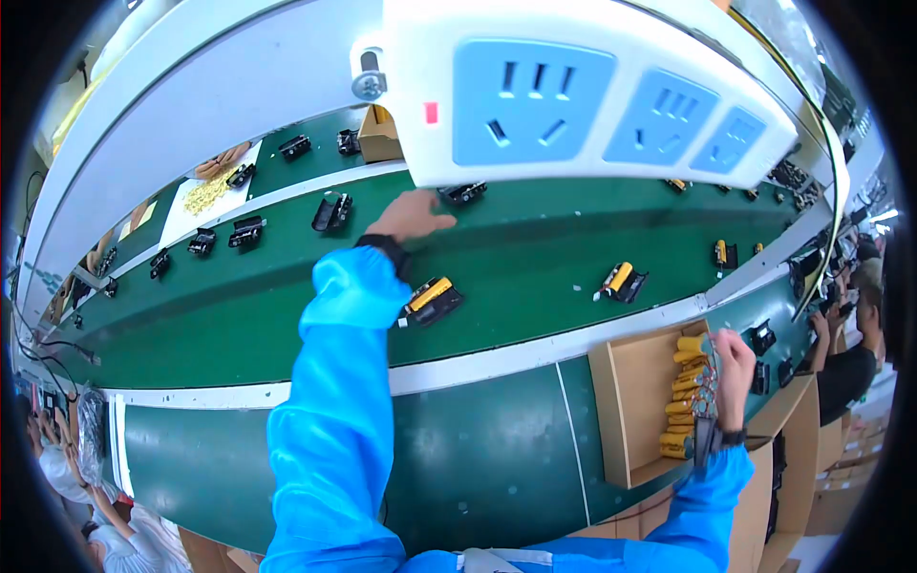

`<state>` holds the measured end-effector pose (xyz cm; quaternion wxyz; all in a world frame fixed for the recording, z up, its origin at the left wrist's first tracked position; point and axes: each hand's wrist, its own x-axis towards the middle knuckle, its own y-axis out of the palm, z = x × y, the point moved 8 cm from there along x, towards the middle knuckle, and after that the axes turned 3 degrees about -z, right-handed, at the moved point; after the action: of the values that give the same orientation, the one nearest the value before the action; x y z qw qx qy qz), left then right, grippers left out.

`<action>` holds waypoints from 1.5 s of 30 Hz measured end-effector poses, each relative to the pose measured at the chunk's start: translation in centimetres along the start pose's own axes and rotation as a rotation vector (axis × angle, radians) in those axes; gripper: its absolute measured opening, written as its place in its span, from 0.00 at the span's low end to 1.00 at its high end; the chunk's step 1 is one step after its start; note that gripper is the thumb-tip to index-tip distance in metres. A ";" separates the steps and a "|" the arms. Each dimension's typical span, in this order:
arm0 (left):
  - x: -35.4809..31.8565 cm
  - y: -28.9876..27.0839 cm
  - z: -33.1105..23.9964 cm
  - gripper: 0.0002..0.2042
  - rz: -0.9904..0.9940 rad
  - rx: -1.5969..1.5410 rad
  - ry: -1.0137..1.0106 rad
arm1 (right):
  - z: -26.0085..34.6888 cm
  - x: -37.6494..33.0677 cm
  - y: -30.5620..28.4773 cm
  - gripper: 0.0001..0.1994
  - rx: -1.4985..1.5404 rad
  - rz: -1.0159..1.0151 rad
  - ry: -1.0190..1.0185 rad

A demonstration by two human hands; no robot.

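My left hand (411,216) reaches far across the green conveyor belt, fingers stretched out, holding nothing that I can see. Just beyond its fingertips lies a black plastic housing (465,194), partly covered by the power strip. My right hand (734,361) is closed at the right edge of an open cardboard box (626,406). Whatever its fingers grip is hidden. Inside that box stands a row of yellow battery packs (690,380) with thin wires. On the belt nearer me, a black housing with a yellow battery pack (435,300) lies below my left wrist.
A white power strip (406,124) with blue sockets hangs across the top. Another housing with a yellow pack (622,282) sits right on the belt; several black housings (331,212) line its far left. Black parts (762,336) lie beside the box. Other people work around the line.
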<state>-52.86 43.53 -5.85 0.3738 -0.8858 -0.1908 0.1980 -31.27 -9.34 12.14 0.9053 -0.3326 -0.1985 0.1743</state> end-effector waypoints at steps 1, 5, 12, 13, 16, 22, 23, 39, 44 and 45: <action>2.8 0.2 -0.7 0.31 -0.177 0.021 0.054 | 1.6 -1.7 -1.5 0.13 0.162 -0.085 -0.070; 8.8 1.5 6.6 0.28 -0.704 0.260 0.078 | 10.1 -8.0 0.0 0.12 0.906 -0.177 -0.130; 3.5 -0.6 -0.2 0.19 -0.464 0.433 0.134 | 10.8 -18.0 11.3 0.11 0.994 0.297 0.289; 1.3 -2.2 -1.7 0.19 -0.285 0.422 0.187 | 11.0 -18.8 13.4 0.12 0.991 0.372 0.315; -9.5 -3.6 -5.4 0.18 0.018 0.248 0.325 | 10.9 -21.0 17.6 0.10 1.012 0.478 0.480; -29.2 2.7 -3.8 0.18 0.280 0.311 0.507 | 13.3 -24.3 23.5 0.08 1.017 0.823 0.606; -31.1 4.3 -3.3 0.19 0.341 0.333 0.509 | 13.8 -24.8 24.3 0.07 1.009 0.865 0.634; -40.8 10.8 -0.8 0.29 -0.384 -0.108 -0.152 | 18.2 -31.0 31.4 0.07 0.713 1.005 0.375; -41.0 11.0 -0.7 0.27 -0.416 -0.084 -0.072 | 17.9 -32.2 33.2 0.08 0.678 1.030 0.467; -41.0 10.9 -0.8 0.26 -0.427 -0.078 -0.052 | 18.7 -31.4 33.1 0.07 0.623 0.905 0.209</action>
<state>-85.21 16.05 -4.81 0.3678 -0.8336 -0.3911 0.1297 -73.23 10.32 -4.66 0.8105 -0.1171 0.1156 0.5622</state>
